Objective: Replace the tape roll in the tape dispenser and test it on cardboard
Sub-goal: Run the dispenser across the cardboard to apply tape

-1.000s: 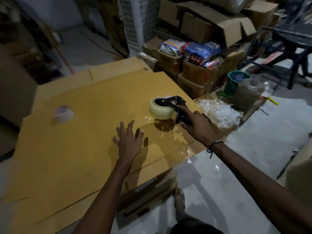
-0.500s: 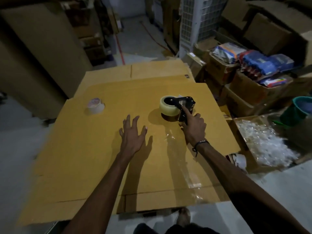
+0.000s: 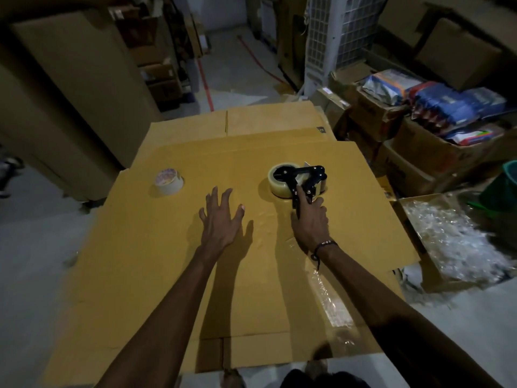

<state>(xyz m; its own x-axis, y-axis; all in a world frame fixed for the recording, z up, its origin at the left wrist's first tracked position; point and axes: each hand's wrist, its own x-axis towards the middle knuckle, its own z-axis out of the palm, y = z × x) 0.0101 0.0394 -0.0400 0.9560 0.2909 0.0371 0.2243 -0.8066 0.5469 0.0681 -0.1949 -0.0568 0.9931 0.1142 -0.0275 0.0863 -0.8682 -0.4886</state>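
A black tape dispenser (image 3: 306, 179) loaded with a clear tape roll (image 3: 278, 184) rests on a large flat cardboard sheet (image 3: 173, 264). My right hand (image 3: 309, 222) grips its handle, index finger stretched along the frame. A strip of clear tape (image 3: 331, 303) runs on the cardboard from the near edge toward the dispenser, partly hidden under my right forearm. My left hand (image 3: 221, 219) lies flat on the cardboard with fingers spread, left of the dispenser. A second, nearly used-up tape roll (image 3: 169, 182) sits further left.
Stacked cardboard boxes (image 3: 414, 152) with packaged goods stand at the right. An open box of clear plastic bits (image 3: 453, 242) sits at the sheet's right edge, a green bucket (image 3: 503, 186) behind it. Tall cartons (image 3: 70, 88) rise at the left. A white cooler (image 3: 333, 43) stands behind.
The dispenser in my right hand has moved away from me along the cardboard, leaving a longer tape strip. The view has swung left and down. My left hand stays flat.
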